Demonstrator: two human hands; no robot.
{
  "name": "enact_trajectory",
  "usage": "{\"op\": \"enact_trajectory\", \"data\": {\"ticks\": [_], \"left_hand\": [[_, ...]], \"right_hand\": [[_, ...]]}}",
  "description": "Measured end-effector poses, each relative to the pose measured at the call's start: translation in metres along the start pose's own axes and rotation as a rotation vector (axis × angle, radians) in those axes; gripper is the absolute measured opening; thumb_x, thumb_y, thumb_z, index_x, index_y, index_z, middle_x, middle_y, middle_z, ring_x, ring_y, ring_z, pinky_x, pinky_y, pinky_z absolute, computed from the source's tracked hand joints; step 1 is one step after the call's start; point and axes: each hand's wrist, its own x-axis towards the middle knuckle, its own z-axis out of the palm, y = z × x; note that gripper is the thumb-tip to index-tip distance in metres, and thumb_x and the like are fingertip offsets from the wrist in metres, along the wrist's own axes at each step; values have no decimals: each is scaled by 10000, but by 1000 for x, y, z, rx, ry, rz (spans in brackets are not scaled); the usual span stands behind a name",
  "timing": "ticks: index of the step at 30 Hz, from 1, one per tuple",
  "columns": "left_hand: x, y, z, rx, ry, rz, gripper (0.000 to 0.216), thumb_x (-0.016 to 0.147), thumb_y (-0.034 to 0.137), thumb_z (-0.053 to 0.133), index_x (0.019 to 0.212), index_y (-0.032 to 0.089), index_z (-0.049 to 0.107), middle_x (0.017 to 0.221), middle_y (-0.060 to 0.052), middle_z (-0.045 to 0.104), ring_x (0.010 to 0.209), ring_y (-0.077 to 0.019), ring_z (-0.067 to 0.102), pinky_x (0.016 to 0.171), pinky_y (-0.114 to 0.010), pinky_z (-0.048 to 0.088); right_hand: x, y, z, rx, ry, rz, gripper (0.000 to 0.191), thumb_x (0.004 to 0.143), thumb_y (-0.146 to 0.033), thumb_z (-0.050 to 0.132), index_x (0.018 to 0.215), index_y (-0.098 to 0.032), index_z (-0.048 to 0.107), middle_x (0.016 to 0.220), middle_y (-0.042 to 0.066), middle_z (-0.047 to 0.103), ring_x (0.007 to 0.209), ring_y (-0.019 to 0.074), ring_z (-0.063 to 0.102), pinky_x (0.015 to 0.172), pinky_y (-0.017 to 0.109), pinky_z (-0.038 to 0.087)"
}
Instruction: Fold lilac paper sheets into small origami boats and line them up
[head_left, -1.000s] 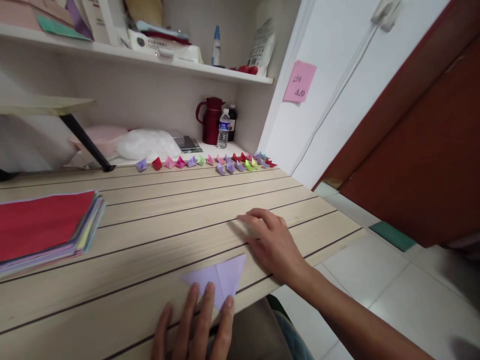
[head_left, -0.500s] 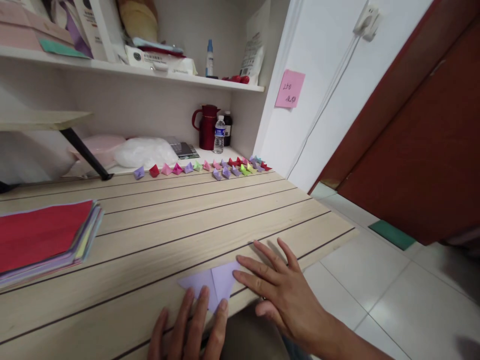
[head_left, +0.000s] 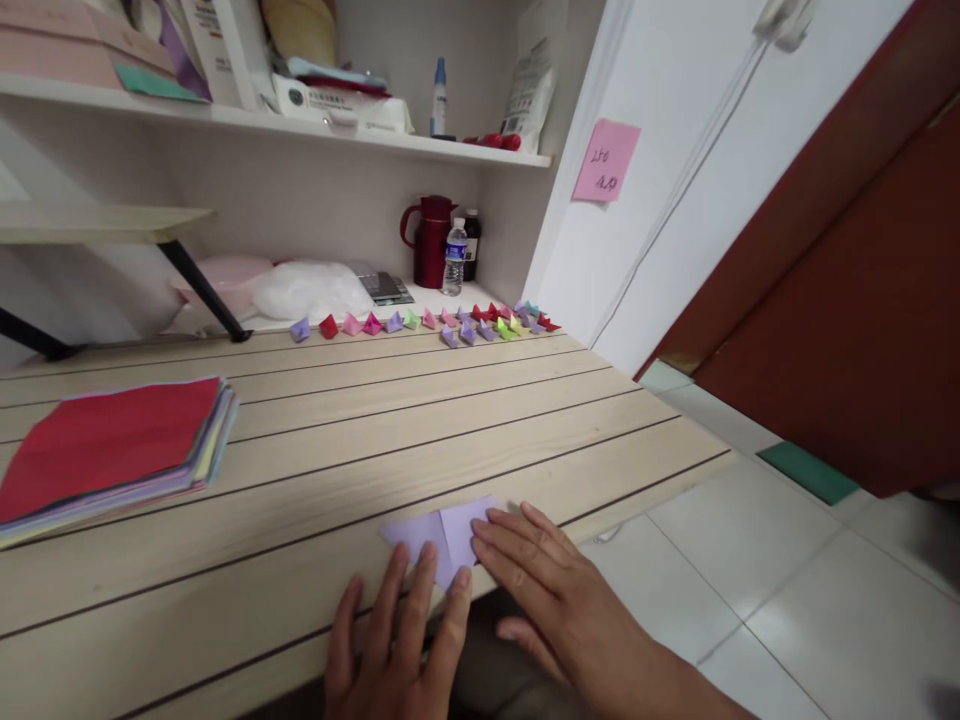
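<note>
A folded sheet of purple paper (head_left: 459,530) lies flat near the front edge of the wooden table (head_left: 360,430), with a flap folded over on its right half. My left hand (head_left: 405,630) has its fingers stretched and apart, fingertips resting on the paper's lower left edge. From the right, my right hand (head_left: 547,590) lies flat with its fingers extended, the tips pressing on the paper's right side. Neither hand grips the paper. Part of its right and lower edges is hidden under my fingers.
A stack of coloured paper (head_left: 120,440), red on top, lies at the left. Several small folded paper pieces (head_left: 394,322) line the table's back edge. Behind them stand a red jug (head_left: 433,245) and a water bottle (head_left: 454,260). The tiled floor (head_left: 697,560) begins at the right.
The view has shifted, so everything sits a little further right and higher. My right hand's fingers, spread before, have come closer together on the paper's right side. The left hand stays on its lower edge.
</note>
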Motion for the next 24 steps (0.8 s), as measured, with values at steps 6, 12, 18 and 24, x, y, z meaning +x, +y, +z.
{"op": "enact_trajectory", "data": {"ticks": [6,12,18,24], "left_hand": [[-1,-23,-9,-116,-8,36,615,774,-16,383,1338,201,499,1274,-5,692,1238,-107,565,1170,-312,198],[24,-30,-37,3,-49,-91,743,846,-6,393,1450,427,394,1384,14,619,1240,-234,577,1152,-575,170],[38,-23,-38,24,-123,-13,682,846,16,416,1355,458,513,1493,149,465,1454,-256,315,1188,-620,16],[39,-30,-35,34,-126,98,728,818,6,396,1399,440,459,1476,163,480,1435,-220,357,1198,-572,-89]], "right_hand": [[-3,2,8,18,64,17,574,963,-406,584,1442,-125,437,1402,168,560,1381,312,421,1136,578,382],[-2,-1,8,-23,37,20,587,950,-451,593,1440,-162,448,1409,167,546,1385,328,409,1119,591,390],[-6,1,16,-84,52,2,541,967,-368,588,1439,-149,441,1440,144,534,1409,306,387,1154,576,346],[-8,-2,18,-87,63,9,513,969,-242,553,1455,-145,423,1471,123,516,1443,293,347,1172,595,313]]}}
